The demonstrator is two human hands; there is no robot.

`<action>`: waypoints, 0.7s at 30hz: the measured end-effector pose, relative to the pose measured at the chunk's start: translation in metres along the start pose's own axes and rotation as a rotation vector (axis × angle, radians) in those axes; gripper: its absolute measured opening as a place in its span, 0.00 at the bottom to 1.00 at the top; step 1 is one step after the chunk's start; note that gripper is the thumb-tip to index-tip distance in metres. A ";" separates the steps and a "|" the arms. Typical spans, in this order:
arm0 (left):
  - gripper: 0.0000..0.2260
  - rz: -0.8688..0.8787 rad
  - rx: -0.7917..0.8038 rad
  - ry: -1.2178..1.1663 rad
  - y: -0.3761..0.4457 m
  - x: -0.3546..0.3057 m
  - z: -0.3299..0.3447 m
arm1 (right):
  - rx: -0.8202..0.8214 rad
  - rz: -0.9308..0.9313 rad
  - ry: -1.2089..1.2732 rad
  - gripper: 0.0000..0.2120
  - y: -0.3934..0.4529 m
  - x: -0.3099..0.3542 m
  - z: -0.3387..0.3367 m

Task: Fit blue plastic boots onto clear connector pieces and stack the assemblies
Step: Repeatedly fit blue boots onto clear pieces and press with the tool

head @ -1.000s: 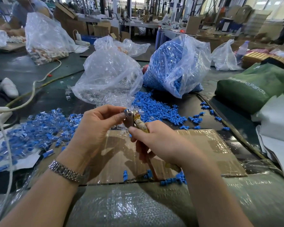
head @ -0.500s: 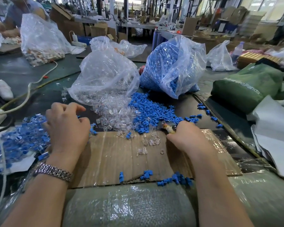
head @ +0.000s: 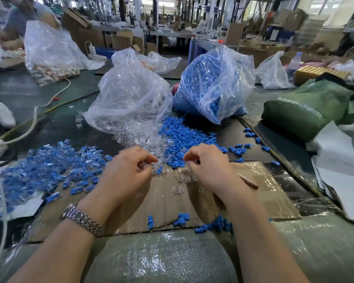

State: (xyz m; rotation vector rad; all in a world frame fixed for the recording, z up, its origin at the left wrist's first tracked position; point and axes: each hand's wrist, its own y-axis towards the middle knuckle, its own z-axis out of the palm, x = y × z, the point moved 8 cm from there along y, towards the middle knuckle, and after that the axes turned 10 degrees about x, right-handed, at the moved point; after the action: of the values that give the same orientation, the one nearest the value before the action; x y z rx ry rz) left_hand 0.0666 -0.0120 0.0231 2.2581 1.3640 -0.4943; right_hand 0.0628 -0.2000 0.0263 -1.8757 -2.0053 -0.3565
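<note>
My left hand (head: 127, 174) hovers over the near edge of the loose clear connector pieces (head: 139, 139), thumb and fingers curled and pinching a clear piece. My right hand (head: 209, 168) is curled at the near edge of the blue boots pile (head: 184, 137), fingertips among the pieces. It keeps a brown-handled tool (head: 248, 181) in the palm, with the handle end poking out behind. Finished blue-and-clear assemblies (head: 49, 168) lie heaped at the left. Both hands work above a taped cardboard sheet (head: 168, 207).
A clear bag of connectors (head: 131, 94) and a bag of blue boots (head: 215, 82) stand behind the piles. A green bag (head: 307, 107) lies to the right and white cables (head: 33, 121) to the left. A few blue boots (head: 215, 224) sit on the cardboard's near edge.
My left hand has moved from the assembly heap at the left to the clear pieces in the middle. My right hand shifted slightly left along the blue pile.
</note>
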 end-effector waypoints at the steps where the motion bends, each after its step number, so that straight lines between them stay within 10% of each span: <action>1: 0.04 0.011 0.025 0.029 0.002 -0.002 0.005 | -0.002 -0.009 -0.016 0.09 0.003 0.002 0.003; 21: 0.09 0.049 0.028 0.198 0.009 -0.008 0.026 | 0.025 -0.188 -0.316 0.09 0.023 0.031 0.028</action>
State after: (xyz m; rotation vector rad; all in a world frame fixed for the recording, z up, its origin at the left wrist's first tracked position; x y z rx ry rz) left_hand 0.0696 -0.0363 0.0074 2.4098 1.3993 -0.2802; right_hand 0.0814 -0.1578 0.0131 -1.8249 -2.3895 -0.0852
